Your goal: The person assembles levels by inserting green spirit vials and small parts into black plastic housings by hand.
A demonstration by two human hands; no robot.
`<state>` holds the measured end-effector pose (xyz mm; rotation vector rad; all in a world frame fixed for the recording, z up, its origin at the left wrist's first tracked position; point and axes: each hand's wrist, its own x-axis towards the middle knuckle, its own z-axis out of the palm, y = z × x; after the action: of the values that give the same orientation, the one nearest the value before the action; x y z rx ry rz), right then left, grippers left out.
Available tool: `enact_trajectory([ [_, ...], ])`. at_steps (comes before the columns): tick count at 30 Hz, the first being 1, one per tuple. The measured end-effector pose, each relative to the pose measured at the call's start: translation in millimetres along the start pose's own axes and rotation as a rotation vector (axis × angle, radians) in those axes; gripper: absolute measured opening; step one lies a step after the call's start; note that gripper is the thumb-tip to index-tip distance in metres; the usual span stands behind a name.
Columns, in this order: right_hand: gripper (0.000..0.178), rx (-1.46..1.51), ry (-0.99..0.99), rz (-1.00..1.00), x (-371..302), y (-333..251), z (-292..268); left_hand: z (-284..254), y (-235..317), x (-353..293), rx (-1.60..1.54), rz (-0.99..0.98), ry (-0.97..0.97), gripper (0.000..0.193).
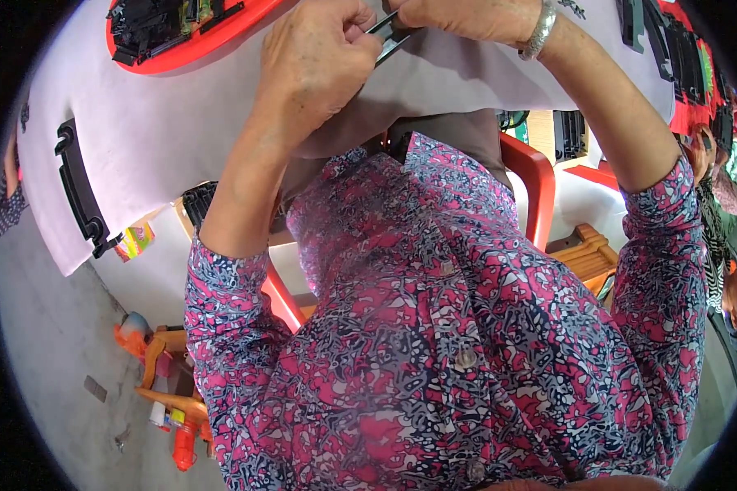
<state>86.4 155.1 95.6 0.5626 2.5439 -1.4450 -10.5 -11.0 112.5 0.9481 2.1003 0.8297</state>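
At the top of the view, both hands meet over the pale cloth-covered table. My left hand [315, 65] is closed, its fingers curled round one end of a narrow dark strip [393, 47] with a shiny, light edge. My right hand [475, 18], with a bracelet at the wrist, pinches the strip's other end. Parts of the strip are hidden by the fingers and cut off by the top edge of the picture. A long black plastic piece [82, 184] with hooked ends lies apart on the table, at the left.
A red tray [180, 47] at the upper left holds several black plastic pieces. More black pieces [683, 61] lie on red at the far right, near another person's hand [701, 151]. Below are a red chair [536, 188] and wooden furniture [585, 258].
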Motion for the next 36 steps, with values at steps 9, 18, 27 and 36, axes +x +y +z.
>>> enact_trajectory([
  [9, 0.01, 0.087, 0.052, -0.232, 0.2, 10.8, 3.8, 8.0, -25.7, 7.1, 0.022, 0.138, 0.047, 0.011],
  [18, 0.009, -0.096, 0.088, -0.032, 6.3, 6.5, 10.3, 11.8, -42.9, 9.0, -0.021, 0.148, 0.025, 0.025],
  [27, 0.009, -0.22, 0.098, -0.026, 4.0, -1.3, 11.1, 7.9, -50.2, 16.2, 0.002, 0.188, -0.007, 0.025],
  [36, 0.007, 0.018, 0.0, -0.249, 2.7, 14.4, 1.4, 9.2, -43.2, 10.3, -0.011, 0.16, 0.008, 0.024],
])
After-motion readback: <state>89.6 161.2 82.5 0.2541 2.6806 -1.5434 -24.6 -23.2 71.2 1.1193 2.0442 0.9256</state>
